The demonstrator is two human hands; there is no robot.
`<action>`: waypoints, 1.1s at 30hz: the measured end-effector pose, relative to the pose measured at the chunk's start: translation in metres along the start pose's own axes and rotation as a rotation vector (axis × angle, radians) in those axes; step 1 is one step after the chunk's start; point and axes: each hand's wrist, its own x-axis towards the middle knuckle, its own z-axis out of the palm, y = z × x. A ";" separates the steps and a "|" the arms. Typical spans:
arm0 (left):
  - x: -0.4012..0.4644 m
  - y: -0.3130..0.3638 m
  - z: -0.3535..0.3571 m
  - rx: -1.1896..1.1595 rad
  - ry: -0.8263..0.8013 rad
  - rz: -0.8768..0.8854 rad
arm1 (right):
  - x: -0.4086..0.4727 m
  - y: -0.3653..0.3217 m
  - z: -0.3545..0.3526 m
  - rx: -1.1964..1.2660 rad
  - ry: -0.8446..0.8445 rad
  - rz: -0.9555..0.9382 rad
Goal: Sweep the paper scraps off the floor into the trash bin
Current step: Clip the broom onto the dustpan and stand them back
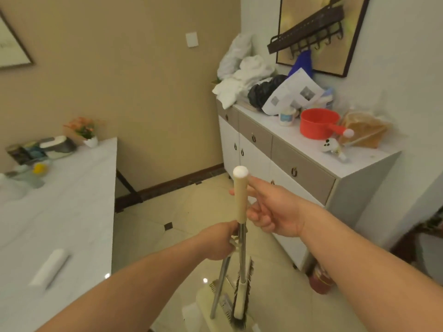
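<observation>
While the broom [240, 236] stands nearly upright, its long axis running from the white cap down to the dark bristles [241, 305] on the glossy tiled floor [191, 212], the right hand [271, 212] hovers half-open just beside the cream handle sleeve. Lower on that shaft, the left hand [217, 243] has its grip closed around the clipped metal dustpan pole [219, 286]. Neither scraps nor bin can be made out for certain.
</observation>
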 end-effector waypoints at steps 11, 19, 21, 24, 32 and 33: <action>0.052 0.013 -0.094 -0.276 0.304 -0.239 | 0.137 0.028 -0.052 -0.549 0.093 -0.116; 0.108 -0.043 -0.144 -0.346 0.473 -0.306 | 0.259 -0.020 -0.026 -0.692 0.100 -0.343; 0.131 -0.069 -0.159 -0.406 0.491 -0.304 | 0.294 -0.032 -0.024 -0.723 0.133 -0.345; 0.159 -0.106 -0.184 -0.525 0.472 -0.300 | 0.337 -0.051 -0.018 -0.841 0.211 -0.331; 0.239 -0.194 -0.262 -0.651 0.420 -0.268 | 0.446 -0.115 -0.007 -0.913 0.287 -0.307; 0.243 -0.196 -0.264 -0.659 0.422 -0.263 | 0.449 -0.119 -0.007 -0.938 0.295 -0.298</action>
